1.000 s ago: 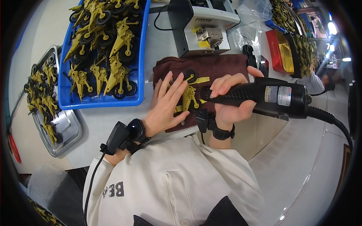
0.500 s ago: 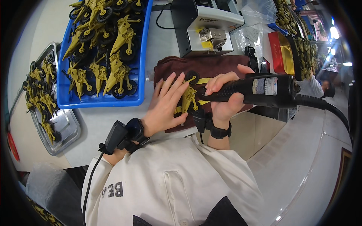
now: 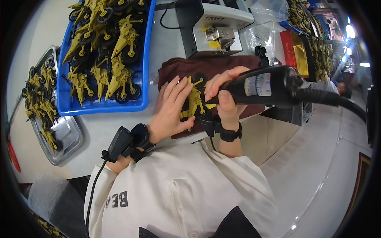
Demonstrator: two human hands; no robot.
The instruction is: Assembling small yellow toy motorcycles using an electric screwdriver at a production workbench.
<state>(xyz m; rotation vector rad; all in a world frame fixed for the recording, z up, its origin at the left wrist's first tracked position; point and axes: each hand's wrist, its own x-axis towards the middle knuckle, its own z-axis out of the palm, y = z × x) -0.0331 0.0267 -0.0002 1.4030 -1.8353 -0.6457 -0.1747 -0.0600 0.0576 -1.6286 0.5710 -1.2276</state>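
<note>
A yellow toy motorcycle body [image 3: 195, 100] with a black wheel lies on a dark red cloth [image 3: 238, 63]. My left hand [image 3: 170, 109] rests flat along its left side, fingers stretched and spread, fingertips at its edge and the thumb near its lower end. Wrapped round a thick black corded power tool [image 3: 278, 89] is my right hand [image 3: 227, 95], just right of the toy. The tool's front end points left toward the toy. Its tip is hidden by my fingers, so contact cannot be made out. Yellow strips show beneath the toy.
A blue tray [image 3: 107, 109] piled with similar toys stands to the left, beside a metal tray [image 3: 73, 133] with several more. Behind the cloth is a white and black machine [image 3: 216, 23]. A red box [image 3: 289, 49] and clear plastic bags [image 3: 260, 37] lie at the right.
The power tool has swung, its rear now nearer and slightly further left, with its front tilted closer to the toy. My left hand stays in nearly the same place; the whole view shifted slightly.
</note>
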